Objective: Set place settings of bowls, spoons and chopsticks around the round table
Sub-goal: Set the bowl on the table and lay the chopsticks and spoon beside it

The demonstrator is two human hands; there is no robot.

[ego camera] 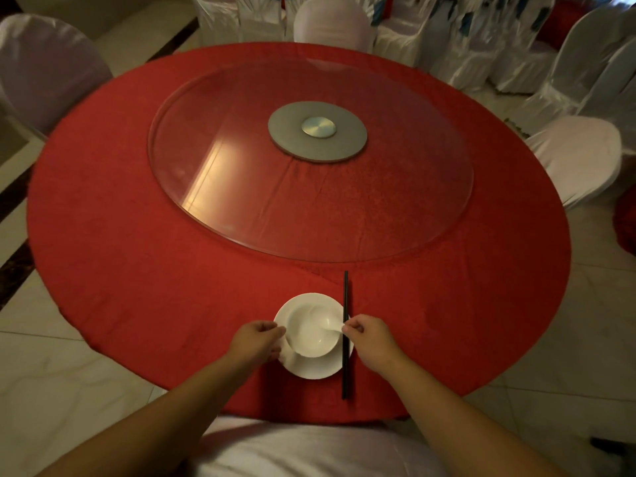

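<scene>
A white bowl (pixel 309 333) sits on a white plate (pixel 313 368) at the near edge of the round table (pixel 137 253) with its red cloth. Inside the bowl lies a white spoon (pixel 325 321), its handle pointing right. My right hand (pixel 366 333) pinches the end of that handle at the bowl's right rim. My left hand (pixel 256 340) grips the bowl's left rim with curled fingers. A pair of black chopsticks (pixel 345 304) lies straight along the plate's right side, partly under my right hand.
A glass turntable (pixel 213 173) with a grey hub (pixel 317 136) covers the table's middle. White-covered chairs stand at the left (pixel 48 63), far side (pixel 332 22) and right (pixel 581 156); another chair seat (pixel 309 449) is directly below me. More covered chairs crowd the back right.
</scene>
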